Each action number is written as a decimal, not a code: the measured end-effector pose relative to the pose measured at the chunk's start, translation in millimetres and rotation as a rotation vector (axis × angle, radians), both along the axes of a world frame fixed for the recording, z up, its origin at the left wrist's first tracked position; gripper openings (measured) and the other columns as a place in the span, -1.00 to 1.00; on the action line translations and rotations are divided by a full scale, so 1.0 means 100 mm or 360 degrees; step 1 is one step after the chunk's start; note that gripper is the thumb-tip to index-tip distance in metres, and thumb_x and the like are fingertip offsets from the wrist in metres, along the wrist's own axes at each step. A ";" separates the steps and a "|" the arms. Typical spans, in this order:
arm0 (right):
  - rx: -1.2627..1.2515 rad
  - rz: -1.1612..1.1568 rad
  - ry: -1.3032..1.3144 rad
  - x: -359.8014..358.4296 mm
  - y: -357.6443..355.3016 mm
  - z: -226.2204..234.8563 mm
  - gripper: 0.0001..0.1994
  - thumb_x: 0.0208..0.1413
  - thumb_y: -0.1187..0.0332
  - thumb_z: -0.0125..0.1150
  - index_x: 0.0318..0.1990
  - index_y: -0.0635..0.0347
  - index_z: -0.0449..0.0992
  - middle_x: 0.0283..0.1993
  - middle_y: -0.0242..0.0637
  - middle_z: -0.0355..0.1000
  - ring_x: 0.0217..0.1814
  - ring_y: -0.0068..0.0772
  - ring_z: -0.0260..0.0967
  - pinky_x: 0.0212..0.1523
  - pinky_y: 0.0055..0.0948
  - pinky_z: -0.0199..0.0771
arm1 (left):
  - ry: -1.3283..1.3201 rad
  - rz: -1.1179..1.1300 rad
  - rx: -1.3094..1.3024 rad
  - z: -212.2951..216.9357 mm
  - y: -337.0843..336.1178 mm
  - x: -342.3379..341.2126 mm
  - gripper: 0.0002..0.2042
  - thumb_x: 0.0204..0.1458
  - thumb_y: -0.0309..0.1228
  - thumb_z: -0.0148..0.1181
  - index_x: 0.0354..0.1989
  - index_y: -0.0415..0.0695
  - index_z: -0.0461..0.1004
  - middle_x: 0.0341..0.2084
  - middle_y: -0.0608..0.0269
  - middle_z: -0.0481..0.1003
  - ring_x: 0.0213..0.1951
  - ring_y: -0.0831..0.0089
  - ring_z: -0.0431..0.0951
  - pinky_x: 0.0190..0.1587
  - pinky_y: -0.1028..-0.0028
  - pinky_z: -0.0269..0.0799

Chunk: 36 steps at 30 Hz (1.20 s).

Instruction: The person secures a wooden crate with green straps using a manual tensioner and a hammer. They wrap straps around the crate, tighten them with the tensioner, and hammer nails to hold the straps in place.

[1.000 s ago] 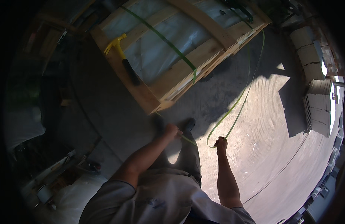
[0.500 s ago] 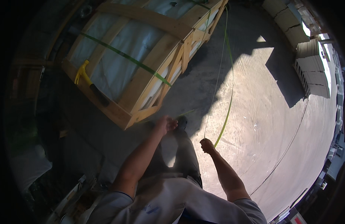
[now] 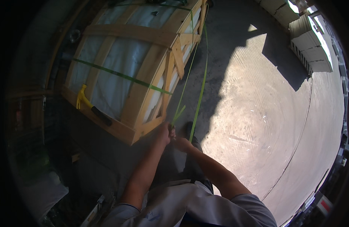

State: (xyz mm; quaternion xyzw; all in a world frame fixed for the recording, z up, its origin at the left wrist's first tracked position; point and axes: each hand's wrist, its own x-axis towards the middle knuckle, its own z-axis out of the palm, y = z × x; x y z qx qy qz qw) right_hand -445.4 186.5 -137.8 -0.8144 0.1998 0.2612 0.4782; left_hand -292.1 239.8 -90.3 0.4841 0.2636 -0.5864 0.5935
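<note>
My left hand (image 3: pixel 170 133) is closed around a green strap (image 3: pixel 177 115), whose short end sticks up above the fist. My right hand (image 3: pixel 183 144) is closed just beside it, with the fingers against the left fist and at the strap; its fingertips are partly hidden. From my hands one run of strap rises toward the crate's far end, and another loops down past my right hand. In front of me stands a wooden crate (image 3: pixel 133 32) with wrapped pale contents, crossed by a green band (image 3: pixel 123 76).
A yellow claw hammer (image 3: pixel 85 100) with a dark grip lies on the crate's near edge board. Pale stacked blocks (image 3: pixel 309 42) stand at the far right. The concrete floor (image 3: pixel 253 125) is sunlit on the right and shaded near the crate.
My right hand has come left and inward to meet my left hand, bringing the strap with it. My left hand, formerly without the strap, now grips it. The view has shifted slightly.
</note>
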 end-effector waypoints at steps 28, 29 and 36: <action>-0.0467 -0.0559 0.0310 -2.21 0.78 0.51 -0.80 -0.05 0.15 0.23 -0.32 -0.04 0.64 -0.46 -0.18 0.54 -0.40 0.03 0.50 -0.26 -0.07 0.52 | 0.0091 -0.0239 0.0231 0.11 0.04 0.32 -0.65 0.19 -0.19 -0.19 -0.59 -0.10 0.28 -0.88 0.47 -0.08 -0.82 0.54 -0.12 -0.70 0.44 -0.20; -0.0305 -0.0649 0.0372 -2.29 0.91 0.59 -0.68 0.03 0.04 0.12 -0.16 -0.06 0.62 -0.36 -0.09 0.54 -0.29 -0.01 0.52 -0.21 -0.10 0.51 | 0.0137 -0.0224 0.0214 0.10 0.02 0.24 -0.65 0.19 -0.19 -0.19 -0.60 -0.10 0.28 -0.88 0.47 -0.08 -0.82 0.54 -0.12 -0.70 0.44 -0.20; 0.0347 -0.1064 0.0689 -2.60 1.37 0.77 -0.59 0.06 0.09 0.19 0.01 0.09 0.51 -0.14 -0.11 0.53 -0.04 -0.12 0.47 0.01 -0.23 0.44 | 0.0221 -0.0162 0.0239 0.12 -0.16 -0.14 -0.64 0.17 -0.15 -0.29 -0.66 0.02 0.18 -0.87 0.45 -0.03 -0.84 0.54 -0.07 -0.73 0.47 -0.22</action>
